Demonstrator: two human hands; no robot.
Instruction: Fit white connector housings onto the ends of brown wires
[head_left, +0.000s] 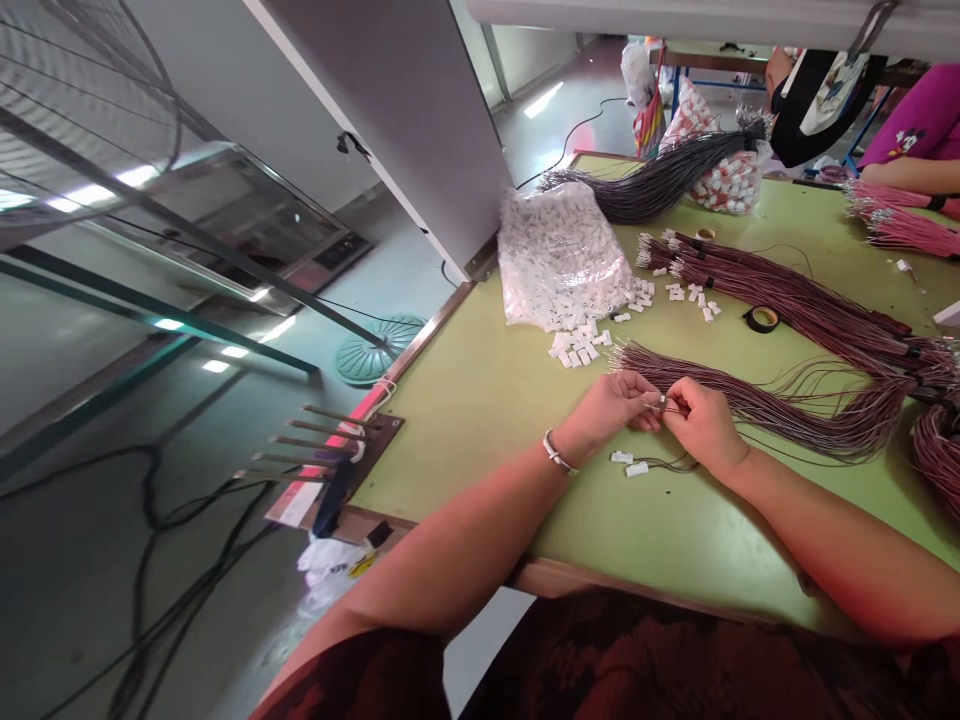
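Note:
Over the green table (465, 400), my left hand (616, 405) and my right hand (697, 418) meet, fingertips nearly touching. A small white connector (661, 400) shows between them, pinched by my left fingers. My right fingers are closed on thin dark wires that run to it. Just below lie two white connectors (636, 469) with wires attached. Behind my hands stretches a long bundle of dark red wires (780, 410), its bare tips toward the left. Loose white connectors (576, 350) are scattered beside a clear plastic bag (562, 255) filled with more of them.
Further bundles of reddish wires (810, 300), a black tape roll (762, 319) and a dark wire bundle (652, 185) lie farther back. A rack with metal pegs (322, 450) sits at the left edge. At the upper right are another person's arm (911, 176) and pink wires (900, 215).

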